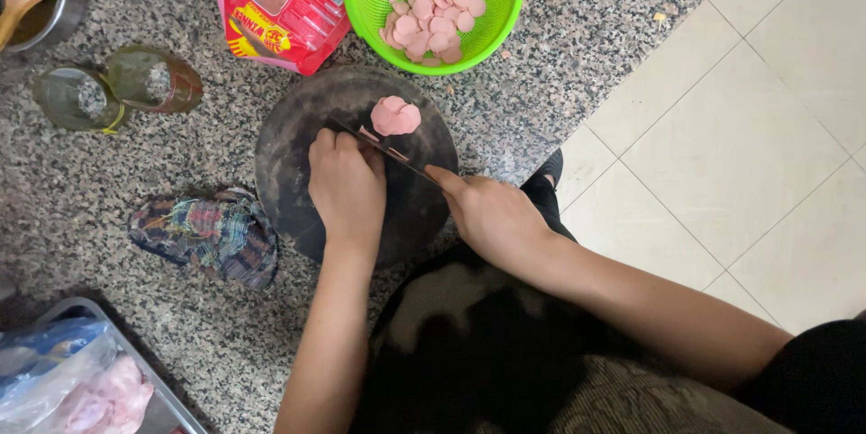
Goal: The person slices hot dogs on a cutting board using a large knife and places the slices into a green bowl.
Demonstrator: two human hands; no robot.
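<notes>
On a round dark cutting board (289, 159), my left hand (345, 183) presses down on a pink sausage piece, mostly hidden under my fingers. My right hand (492, 213) grips a knife (383, 150) whose dark blade lies across the board right against my left fingertips. A small pile of pink sausage slices (395, 115) sits on the board just beyond the blade. A green plastic colander (505, 1) at the top holds several more pink slices.
A red sausage packet (284, 5) lies beside the colander. Two glass jars (117, 91) lie on the granite counter at left, a plaid cloth (212, 235) below them. A metal tray (167, 411) with bagged meat is bottom left. The tiled floor (740, 127) is right.
</notes>
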